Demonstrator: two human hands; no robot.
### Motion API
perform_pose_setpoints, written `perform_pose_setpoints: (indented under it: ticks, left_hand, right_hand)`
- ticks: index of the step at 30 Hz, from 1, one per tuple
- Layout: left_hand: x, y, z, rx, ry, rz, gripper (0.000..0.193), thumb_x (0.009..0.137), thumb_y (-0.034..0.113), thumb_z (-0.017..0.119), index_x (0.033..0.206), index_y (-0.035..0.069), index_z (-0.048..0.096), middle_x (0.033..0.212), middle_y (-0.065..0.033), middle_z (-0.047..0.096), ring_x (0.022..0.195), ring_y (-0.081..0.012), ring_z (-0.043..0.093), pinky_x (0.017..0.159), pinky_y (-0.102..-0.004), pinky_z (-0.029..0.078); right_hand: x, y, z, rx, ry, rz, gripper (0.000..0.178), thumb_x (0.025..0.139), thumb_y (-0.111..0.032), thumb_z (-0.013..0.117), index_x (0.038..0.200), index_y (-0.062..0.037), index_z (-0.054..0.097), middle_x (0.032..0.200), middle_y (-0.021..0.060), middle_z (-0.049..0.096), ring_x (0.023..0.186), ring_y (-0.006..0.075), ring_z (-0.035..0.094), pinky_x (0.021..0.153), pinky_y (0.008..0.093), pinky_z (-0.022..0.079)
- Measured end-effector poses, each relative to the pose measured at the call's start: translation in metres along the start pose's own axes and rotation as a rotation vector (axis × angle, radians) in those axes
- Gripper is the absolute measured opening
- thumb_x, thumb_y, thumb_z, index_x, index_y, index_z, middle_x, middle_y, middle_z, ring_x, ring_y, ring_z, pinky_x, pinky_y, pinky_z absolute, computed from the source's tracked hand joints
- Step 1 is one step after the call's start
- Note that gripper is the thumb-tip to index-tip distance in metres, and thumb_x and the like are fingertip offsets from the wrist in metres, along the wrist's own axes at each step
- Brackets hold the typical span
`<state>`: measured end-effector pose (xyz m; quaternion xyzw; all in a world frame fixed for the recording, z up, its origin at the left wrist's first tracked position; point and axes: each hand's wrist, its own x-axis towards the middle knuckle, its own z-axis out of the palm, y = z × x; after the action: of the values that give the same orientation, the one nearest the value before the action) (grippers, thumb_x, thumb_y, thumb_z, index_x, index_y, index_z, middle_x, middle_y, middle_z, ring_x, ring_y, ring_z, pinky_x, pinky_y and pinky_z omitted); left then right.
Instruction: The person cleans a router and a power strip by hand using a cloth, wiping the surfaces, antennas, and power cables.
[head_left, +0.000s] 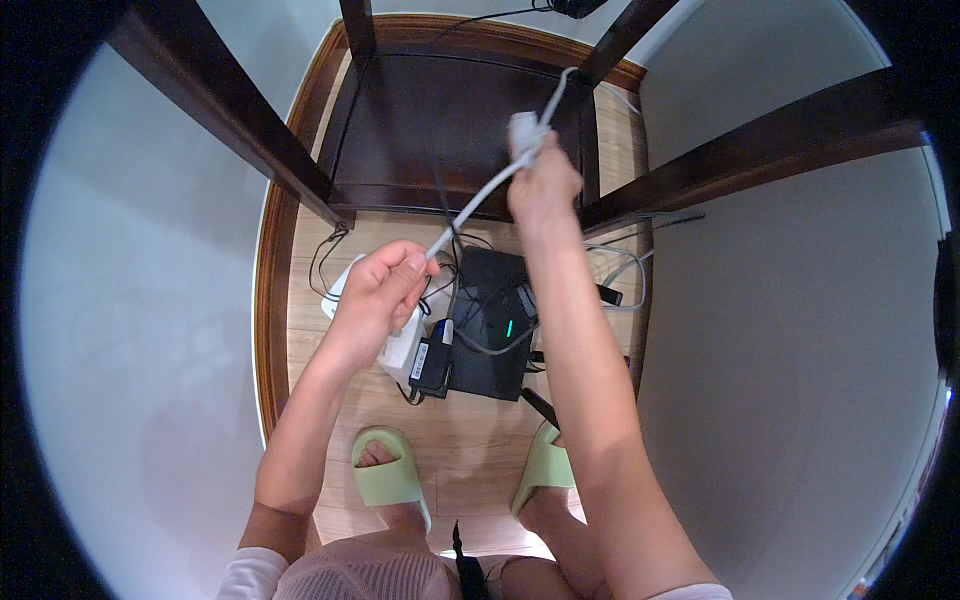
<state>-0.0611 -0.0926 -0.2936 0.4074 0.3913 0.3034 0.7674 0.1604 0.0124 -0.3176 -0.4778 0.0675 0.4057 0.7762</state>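
Note:
A white cable (477, 203) is stretched between my two hands above the floor. My left hand (375, 300) is closed, pinching it between thumb and fingers. Farther off and to the right, my right hand (545, 185) is closed on the same cable, slightly blurred. A white block-shaped piece (523, 130) juts out past its fingers; whether it is a plug cannot be made out. Beyond this hand the cable loops toward the stand's back right leg. Partly hidden below my left hand lies a white power strip (400, 352), with a black power adapter (431, 366) at its near end.
A black router-like box (485, 365) with a green light lies on the wooden floor among tangled thin cables. Behind it stands a dark wooden frame with a low shelf (430, 120). Walls flank both sides. My feet, in green slippers (388, 480), are close by.

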Motion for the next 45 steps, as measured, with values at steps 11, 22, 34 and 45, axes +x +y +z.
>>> perform_pose_setpoints:
  ticks: [11, 22, 34, 45]
  left_hand:
    - [-0.006, 0.016, -0.001, -0.119, 0.104, 0.128, 0.024, 0.106, 0.026, 0.049, 0.094, 0.007, 0.056, 0.064, 0.0068, 0.041, 0.05, -0.0022, 0.028, 0.045, -0.0199, 0.022]
    - [0.003, 0.0, 0.004, -0.039, 0.061, 0.174, 0.029, 0.106, 0.033, 0.049, 0.09, 0.009, 0.053, 0.06, 0.0085, 0.034, 0.048, -0.0018, 0.027, 0.042, -0.0208, 0.019]
    - [0.002, 0.002, -0.002, -0.141, 0.183, 0.202, 0.026, 0.107, 0.028, 0.047, 0.09, 0.009, 0.052, 0.063, 0.0086, 0.036, 0.049, -0.001, 0.027, 0.042, -0.0207, 0.018]
    - [-0.004, -0.005, 0.0, -0.083, 0.059, 0.113, 0.03, 0.105, 0.035, 0.049, 0.091, 0.009, 0.052, 0.059, 0.0081, 0.032, 0.047, -0.0027, 0.025, 0.041, -0.0211, 0.017]
  right_hand:
    - [-0.15, 0.035, -0.031, -0.381, -0.598, -0.028, 0.022, 0.099, -0.009, 0.061, 0.117, 0.0025, 0.064, 0.103, 0.0046, 0.07, 0.088, 0.0092, 0.063, 0.079, 0.0249, 0.05]
    - [-0.038, 0.032, 0.026, -0.199, -0.367, -0.111, 0.02, 0.093, -0.01, 0.067, 0.102, 0.0072, 0.064, 0.09, 0.0111, 0.068, 0.077, 0.0169, 0.065, 0.068, 0.0299, 0.052]
    - [-0.134, 0.039, -0.01, -0.196, -0.623, -0.005, 0.022, 0.104, -0.013, 0.048, 0.113, 0.0009, 0.062, 0.1, 0.0035, 0.066, 0.084, 0.0101, 0.059, 0.076, 0.0256, 0.048]
    - [0.04, -0.017, 0.066, -0.155, -0.139, -0.146, 0.014, 0.098, -0.011, 0.058, 0.106, 0.0004, 0.061, 0.104, 0.0124, 0.064, 0.082, 0.0235, 0.062, 0.065, 0.0352, 0.051]
